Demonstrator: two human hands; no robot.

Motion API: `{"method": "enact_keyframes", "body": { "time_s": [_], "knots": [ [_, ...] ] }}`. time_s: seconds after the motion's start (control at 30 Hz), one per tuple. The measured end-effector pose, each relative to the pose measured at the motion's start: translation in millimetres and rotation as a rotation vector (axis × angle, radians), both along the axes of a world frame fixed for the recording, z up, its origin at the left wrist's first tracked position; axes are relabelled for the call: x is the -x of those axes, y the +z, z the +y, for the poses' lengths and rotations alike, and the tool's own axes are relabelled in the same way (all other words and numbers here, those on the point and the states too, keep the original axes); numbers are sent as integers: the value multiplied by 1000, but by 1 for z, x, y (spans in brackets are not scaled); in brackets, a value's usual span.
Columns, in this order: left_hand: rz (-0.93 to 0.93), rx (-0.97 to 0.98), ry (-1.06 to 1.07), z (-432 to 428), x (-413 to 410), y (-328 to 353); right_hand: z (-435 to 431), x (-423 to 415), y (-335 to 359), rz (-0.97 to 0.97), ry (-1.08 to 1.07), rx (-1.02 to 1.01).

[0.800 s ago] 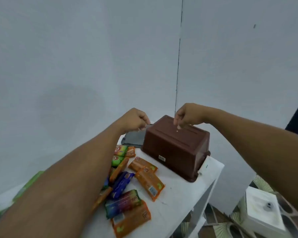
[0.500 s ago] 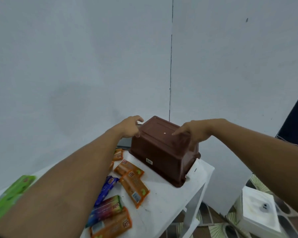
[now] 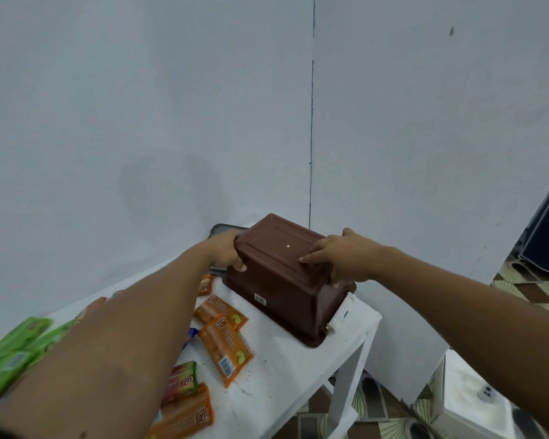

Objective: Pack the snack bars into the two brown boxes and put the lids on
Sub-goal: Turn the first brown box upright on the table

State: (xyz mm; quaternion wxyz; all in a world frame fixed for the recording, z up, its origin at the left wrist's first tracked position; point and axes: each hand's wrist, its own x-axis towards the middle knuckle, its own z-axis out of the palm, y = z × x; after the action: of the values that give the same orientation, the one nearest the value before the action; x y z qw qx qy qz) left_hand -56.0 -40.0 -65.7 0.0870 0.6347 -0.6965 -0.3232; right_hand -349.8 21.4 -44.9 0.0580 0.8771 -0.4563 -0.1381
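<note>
A brown box (image 3: pixel 286 280) is seen at the far right corner of the white table (image 3: pixel 286 375), its wider rim down on the surface and its flat face turned up; a small white label (image 3: pixel 260 298) is stuck on the side facing the camera. The box is grasped at both ends: the left hand (image 3: pixel 224 251) is curled round its left end, and the right hand (image 3: pixel 343 258) is clamped over its right end, with fingers laid on the top face. A dark grey lid (image 3: pixel 224 231) is partly hidden behind the left hand at the far edge. 2 orange snack bars (image 3: pixel 225 350) lie just beside the box toward the middle of the table. A red-and-green bar (image 3: pixel 179 383) and another orange bar (image 3: pixel 187 416) lie near the front edge. Green wrappers (image 3: pixel 10 353) are seen at the left edge.
</note>
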Motion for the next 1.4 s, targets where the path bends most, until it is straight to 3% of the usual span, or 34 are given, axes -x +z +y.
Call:
{"method": "enact_keyframes", "body": {
  "time_s": [0.23, 0.43, 0.6, 0.73, 1.03, 1.2, 1.3, 1.4],
  "knots": [
    [206, 71, 59, 9, -13, 21, 1, 22, 20, -197, 57, 48],
    [428, 195, 204, 22, -41, 51, -13, 28, 42, -787, -21, -67],
    [524, 267, 341, 44, -80, 66, -21, 3, 58, -1170, -151, -234],
    [601, 254, 397, 77, -113, 76, -24, -32, 62, -1359, -223, -447],
    [1114, 351, 454, 200, -186, 94, 14, -125, 67, -1401, -351, -675],
    [870, 508, 622, 255, -212, 86, 64, -181, 64, -1391, -311, -805],
    [813, 601, 781, 285, -226, 78, 90, -201, 61, -1337, -301, -875],
    [802, 615, 910, 318, -241, 67, 113, -217, 59, -1348, -346, -816]
  ]
}}
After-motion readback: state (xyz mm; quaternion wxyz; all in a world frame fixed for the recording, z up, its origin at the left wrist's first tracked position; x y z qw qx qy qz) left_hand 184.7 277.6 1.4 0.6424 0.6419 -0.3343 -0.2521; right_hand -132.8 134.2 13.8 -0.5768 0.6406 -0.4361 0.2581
